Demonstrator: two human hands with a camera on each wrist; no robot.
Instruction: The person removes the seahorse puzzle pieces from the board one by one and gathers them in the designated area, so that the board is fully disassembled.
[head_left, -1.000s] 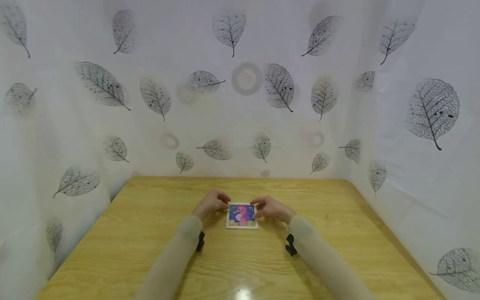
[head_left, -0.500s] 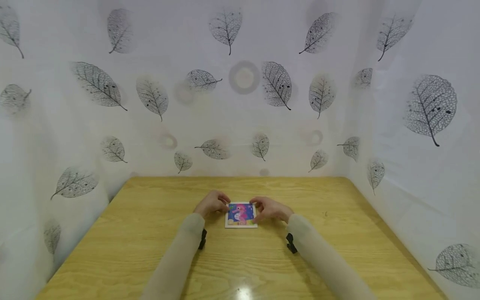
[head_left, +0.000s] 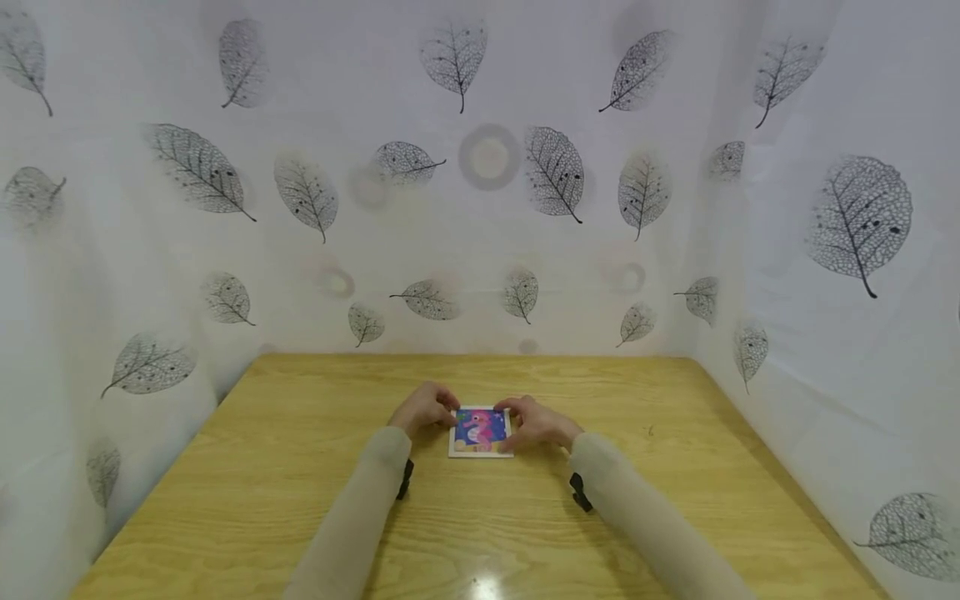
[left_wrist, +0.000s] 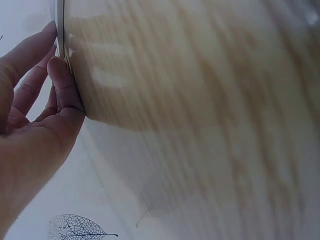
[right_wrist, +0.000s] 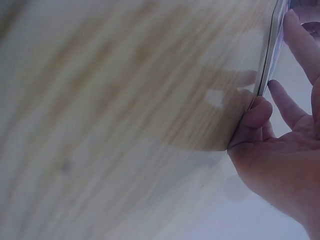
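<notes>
While fingers (head_left: pixel 510 404) partly hide the board's (head_left: pixel 468 442) right edge, its seahorse (head_left: pixel 481 427) upright in frame, I can't tell whether left hand (head_left: pixel 422 408) or right hand (head_left: pixel 543 423) pinches.

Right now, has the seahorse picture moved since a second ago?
No, the seahorse picture shows no clear shift in any direction against the table's back edge.
</notes>
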